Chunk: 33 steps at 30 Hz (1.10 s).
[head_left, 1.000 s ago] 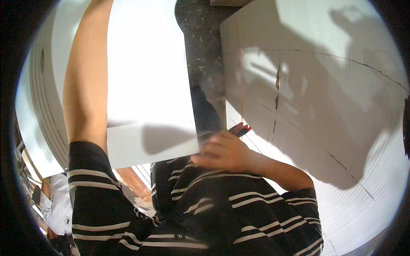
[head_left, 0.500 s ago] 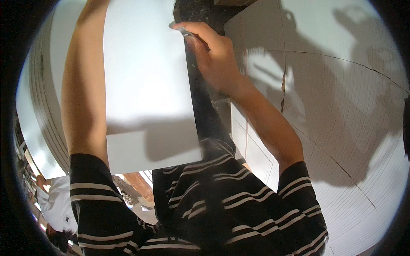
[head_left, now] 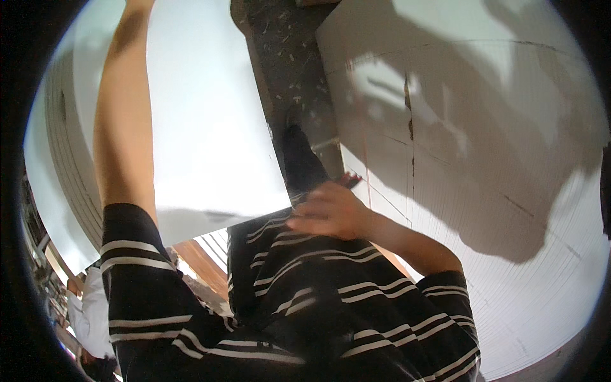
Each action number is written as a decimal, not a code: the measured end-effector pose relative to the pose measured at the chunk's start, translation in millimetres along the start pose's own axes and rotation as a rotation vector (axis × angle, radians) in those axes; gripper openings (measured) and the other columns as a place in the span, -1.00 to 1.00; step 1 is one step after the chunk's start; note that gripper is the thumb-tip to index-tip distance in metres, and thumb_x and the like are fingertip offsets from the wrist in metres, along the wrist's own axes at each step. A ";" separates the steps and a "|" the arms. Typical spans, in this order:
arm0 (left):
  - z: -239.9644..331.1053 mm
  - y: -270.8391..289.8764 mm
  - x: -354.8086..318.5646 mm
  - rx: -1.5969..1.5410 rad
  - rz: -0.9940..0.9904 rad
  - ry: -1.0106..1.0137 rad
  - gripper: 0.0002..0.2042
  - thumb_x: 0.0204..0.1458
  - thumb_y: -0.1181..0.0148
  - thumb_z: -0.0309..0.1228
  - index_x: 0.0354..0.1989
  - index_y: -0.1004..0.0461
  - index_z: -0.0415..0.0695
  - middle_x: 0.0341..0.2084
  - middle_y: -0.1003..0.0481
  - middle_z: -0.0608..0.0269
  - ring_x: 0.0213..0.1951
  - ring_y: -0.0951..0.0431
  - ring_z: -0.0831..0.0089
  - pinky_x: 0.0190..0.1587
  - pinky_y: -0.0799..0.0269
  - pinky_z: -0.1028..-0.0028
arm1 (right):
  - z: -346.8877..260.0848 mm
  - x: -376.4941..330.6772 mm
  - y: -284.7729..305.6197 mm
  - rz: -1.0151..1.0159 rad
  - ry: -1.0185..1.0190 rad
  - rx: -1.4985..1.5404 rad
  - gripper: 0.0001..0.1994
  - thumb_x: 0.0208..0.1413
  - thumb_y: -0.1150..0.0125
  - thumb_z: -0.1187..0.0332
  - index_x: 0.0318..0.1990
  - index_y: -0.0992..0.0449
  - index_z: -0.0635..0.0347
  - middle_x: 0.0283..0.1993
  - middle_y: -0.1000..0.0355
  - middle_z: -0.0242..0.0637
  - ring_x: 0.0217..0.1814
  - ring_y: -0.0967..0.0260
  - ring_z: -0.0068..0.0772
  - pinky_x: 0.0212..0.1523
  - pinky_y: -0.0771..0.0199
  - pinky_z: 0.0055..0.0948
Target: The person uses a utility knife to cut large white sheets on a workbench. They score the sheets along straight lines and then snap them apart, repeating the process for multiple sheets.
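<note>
While stretching the left arm along a white sheet, left fingers out of view and unreadable, gripping a blurred dark-and-red tool with right fingers beside the sheet's near corner.

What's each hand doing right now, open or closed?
Left hand: cannot tell; it is out of view, with only its forearm showing.
Right hand: closed on a dark, red-tipped object, somewhat blurred.

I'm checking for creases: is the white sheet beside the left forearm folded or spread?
Spread, as far as visible: the white sheet looks flat, showing no fold; its far end leaves the picture.
</note>
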<state>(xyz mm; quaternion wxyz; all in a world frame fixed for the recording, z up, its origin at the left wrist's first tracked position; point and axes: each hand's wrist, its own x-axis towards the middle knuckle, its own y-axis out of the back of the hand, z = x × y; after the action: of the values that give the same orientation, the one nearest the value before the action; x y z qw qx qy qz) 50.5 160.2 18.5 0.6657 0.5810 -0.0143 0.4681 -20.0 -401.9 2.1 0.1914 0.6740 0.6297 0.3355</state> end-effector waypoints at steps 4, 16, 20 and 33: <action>60.3 9.0 -51.1 -0.024 -0.421 -0.029 -0.66 0.24 -0.19 -0.22 0.09 -0.60 -0.09 0.08 -0.60 0.05 0.15 -0.56 0.11 0.22 -0.43 0.16 | -15.5 -47.7 -6.0 0.019 -0.240 0.003 -0.52 0.19 -0.21 0.51 0.25 -0.52 -0.20 -0.04 -0.58 -0.29 -0.07 -0.50 -0.30 -0.08 -0.52 -0.26; 183.9 192.9 -354.8 -0.084 -0.423 -0.961 -0.56 0.15 -0.21 -0.10 0.09 -0.60 -0.15 0.15 -0.54 0.00 0.40 -0.33 0.11 0.55 0.06 -0.02 | 26.0 -64.1 -62.8 0.767 -1.049 0.988 -0.69 0.41 -0.13 0.35 0.21 -0.43 0.23 -0.09 -0.62 -0.18 -0.21 -0.50 -0.52 -0.17 -0.50 -0.47; 136.4 247.0 -390.1 -0.722 -1.110 -0.427 -0.70 -0.06 -0.27 -0.47 -0.10 -0.63 -0.20 -0.50 -0.60 0.21 -0.38 -0.64 0.18 -0.05 -0.64 0.24 | 55.3 -50.1 -62.5 0.462 -1.167 0.984 -0.71 0.28 -0.33 0.30 0.04 -0.55 0.31 -0.11 -0.62 -0.19 -0.15 -0.52 -0.45 -0.11 -0.49 -0.47; 93.9 296.2 -402.2 -0.058 -0.378 0.087 -0.17 -0.25 -0.64 -0.25 0.31 -0.40 0.01 0.36 -0.32 0.00 0.40 -0.26 -0.08 0.41 -0.23 -0.01 | 78.5 90.0 -14.0 0.189 -0.601 0.971 -0.82 0.15 -0.45 0.36 -0.30 -0.58 0.27 -0.41 -0.49 -0.37 -0.56 -0.36 -0.60 -0.57 -0.34 -0.49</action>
<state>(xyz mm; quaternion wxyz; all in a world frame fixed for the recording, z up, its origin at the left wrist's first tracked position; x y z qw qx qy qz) -315.5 -191.2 47.7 0.7581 0.5330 0.1104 0.3591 22.7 -299.1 -43.5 0.0001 0.8036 0.5666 -0.1824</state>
